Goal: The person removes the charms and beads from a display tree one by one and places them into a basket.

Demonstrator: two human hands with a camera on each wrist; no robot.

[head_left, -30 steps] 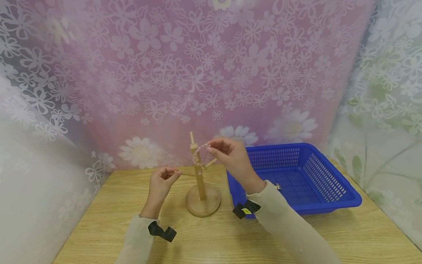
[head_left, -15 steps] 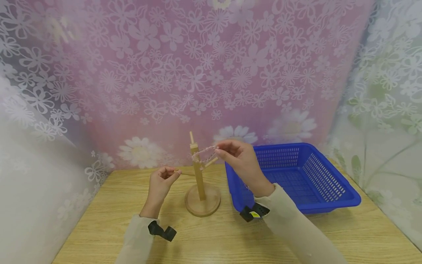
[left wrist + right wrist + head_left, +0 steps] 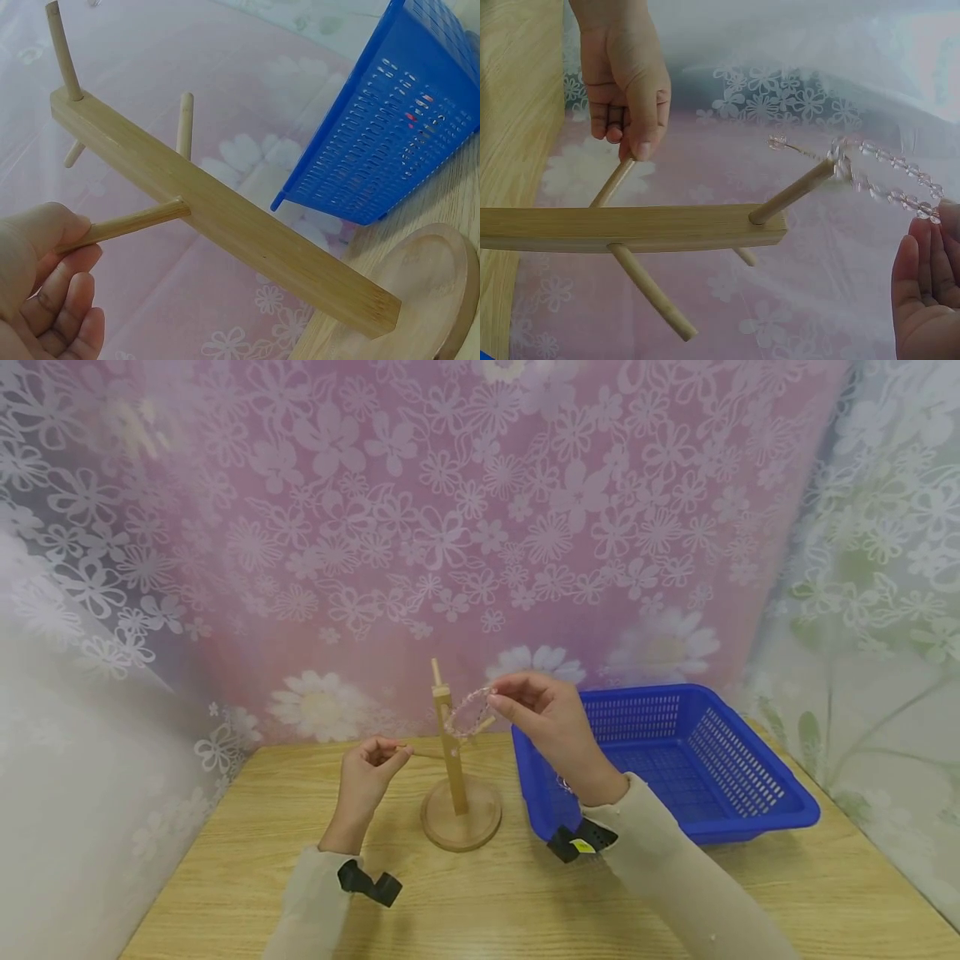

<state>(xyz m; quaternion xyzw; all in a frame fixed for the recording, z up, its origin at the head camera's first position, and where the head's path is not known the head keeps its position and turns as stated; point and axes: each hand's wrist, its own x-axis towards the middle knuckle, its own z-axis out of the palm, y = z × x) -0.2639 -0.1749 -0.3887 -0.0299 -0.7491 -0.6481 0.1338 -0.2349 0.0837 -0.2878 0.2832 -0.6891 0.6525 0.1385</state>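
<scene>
A wooden stand with a square post, a round base and several pegs stands on the table. My left hand pinches one side peg near its tip. To the right of the post, my right hand holds a bracelet of clear pinkish beads between thumb and fingers. In the right wrist view, the bracelet's far end, with a dangling bead, overlaps the tip of an upper peg. Whether that peg passes through the loop, I cannot tell.
A blue perforated basket sits right of the stand, beside my right forearm. Part of a shiny beaded piece shows in it near my wrist. Behind the wooden table hangs a pink floral cloth.
My right hand has shifted right, away from the post, with the bracelet. The loop stretched toward the post, then became rounder. My left hand stays on its peg.
</scene>
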